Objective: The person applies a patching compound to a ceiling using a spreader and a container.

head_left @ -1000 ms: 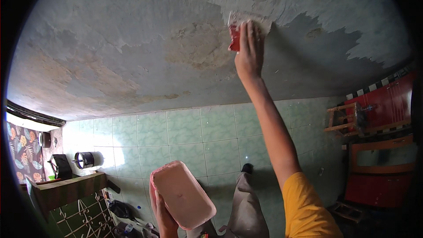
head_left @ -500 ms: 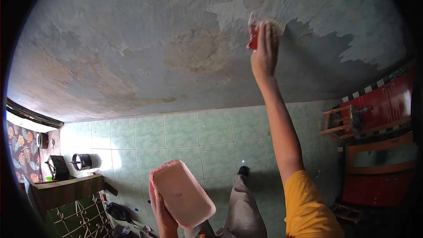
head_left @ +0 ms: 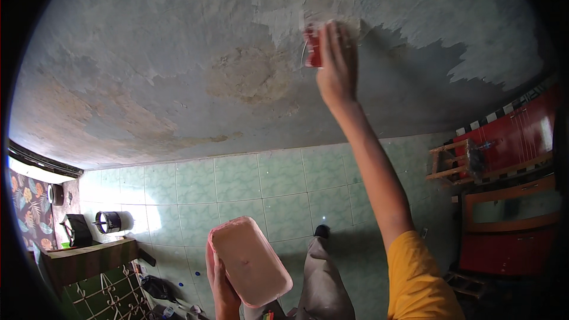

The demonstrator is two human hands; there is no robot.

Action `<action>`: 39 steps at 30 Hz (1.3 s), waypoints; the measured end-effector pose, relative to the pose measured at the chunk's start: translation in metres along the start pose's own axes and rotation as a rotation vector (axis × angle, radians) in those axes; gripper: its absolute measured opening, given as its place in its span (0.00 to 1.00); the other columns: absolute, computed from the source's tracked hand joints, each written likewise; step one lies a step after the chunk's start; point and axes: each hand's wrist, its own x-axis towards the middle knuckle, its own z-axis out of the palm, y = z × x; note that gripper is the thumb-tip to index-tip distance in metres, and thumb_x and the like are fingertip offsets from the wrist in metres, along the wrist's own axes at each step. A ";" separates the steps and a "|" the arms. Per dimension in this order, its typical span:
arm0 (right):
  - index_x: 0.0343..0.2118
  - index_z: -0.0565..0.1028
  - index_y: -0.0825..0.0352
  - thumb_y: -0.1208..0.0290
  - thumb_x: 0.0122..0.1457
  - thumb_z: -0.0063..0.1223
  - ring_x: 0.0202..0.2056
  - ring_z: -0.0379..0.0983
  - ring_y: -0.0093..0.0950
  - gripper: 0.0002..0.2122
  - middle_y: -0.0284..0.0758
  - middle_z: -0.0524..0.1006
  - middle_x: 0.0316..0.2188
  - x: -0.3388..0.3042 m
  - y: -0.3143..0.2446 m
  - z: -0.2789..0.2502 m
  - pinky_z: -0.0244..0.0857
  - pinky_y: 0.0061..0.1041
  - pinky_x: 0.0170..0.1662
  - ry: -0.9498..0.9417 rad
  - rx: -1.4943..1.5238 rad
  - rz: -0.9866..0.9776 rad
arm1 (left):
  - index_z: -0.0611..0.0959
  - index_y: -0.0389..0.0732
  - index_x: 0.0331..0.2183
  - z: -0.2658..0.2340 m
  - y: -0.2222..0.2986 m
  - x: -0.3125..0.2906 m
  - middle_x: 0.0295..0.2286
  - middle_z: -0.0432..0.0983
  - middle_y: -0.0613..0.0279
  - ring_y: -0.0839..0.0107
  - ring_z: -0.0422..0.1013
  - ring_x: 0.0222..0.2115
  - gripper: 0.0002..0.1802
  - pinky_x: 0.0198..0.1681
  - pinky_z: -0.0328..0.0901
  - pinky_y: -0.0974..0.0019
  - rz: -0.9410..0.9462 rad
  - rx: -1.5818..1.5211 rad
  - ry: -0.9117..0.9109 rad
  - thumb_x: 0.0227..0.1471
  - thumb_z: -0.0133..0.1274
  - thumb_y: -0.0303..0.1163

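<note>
High on the patchy grey wall [head_left: 195,77], my right hand [head_left: 339,62] is closed around a red putty scraper [head_left: 313,46]. Its upper end, smeared by motion, lies against or very close to the plaster. Jagged-edged lighter patches of coating surround it, and a rough brownish patch is lower left of the hand. Down near my legs, my left hand [head_left: 220,281] grips the left side of a shallow pink plastic tub [head_left: 252,264], thumb on its edge. The tub is tilted, its inside looks pale and coated, and the fingers under it are hidden.
Green tiled floor [head_left: 237,181] meets the wall's foot. At left are a dark bucket [head_left: 108,222], a wooden ledge [head_left: 89,255] and a white metal grille [head_left: 109,296]. On the right stand a wooden stool [head_left: 447,162] and red cabinets [head_left: 504,255].
The view has shifted slightly to the right. My right hand and the scraper stay at nearly the same part of the wall, with more red showing. The left hand still holds the tub.
</note>
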 end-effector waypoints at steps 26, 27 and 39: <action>0.68 0.63 0.69 0.85 0.60 0.48 0.66 0.64 0.45 0.30 0.46 0.66 0.67 -0.076 -0.030 0.021 0.59 0.42 0.68 -0.252 0.145 0.059 | 0.59 0.39 0.69 -0.020 0.014 -0.009 0.60 0.67 0.54 0.64 0.68 0.58 0.39 0.57 0.68 0.60 0.000 -0.074 -0.013 0.67 0.52 0.45; 0.68 0.63 0.69 0.85 0.60 0.48 0.66 0.64 0.45 0.30 0.46 0.66 0.67 -0.051 -0.038 0.011 0.59 0.42 0.68 -0.252 0.164 0.061 | 0.59 0.39 0.69 -0.025 0.016 -0.012 0.61 0.67 0.53 0.64 0.68 0.59 0.39 0.57 0.68 0.60 0.008 -0.069 0.002 0.67 0.53 0.44; 0.70 0.59 0.69 0.80 0.65 0.43 0.71 0.56 0.45 0.28 0.44 0.61 0.70 -0.087 -0.062 0.042 0.51 0.46 0.71 -0.386 0.123 -0.049 | 0.59 0.39 0.69 -0.020 0.016 -0.011 0.60 0.67 0.54 0.64 0.68 0.59 0.39 0.57 0.68 0.59 -0.020 -0.093 -0.022 0.66 0.53 0.45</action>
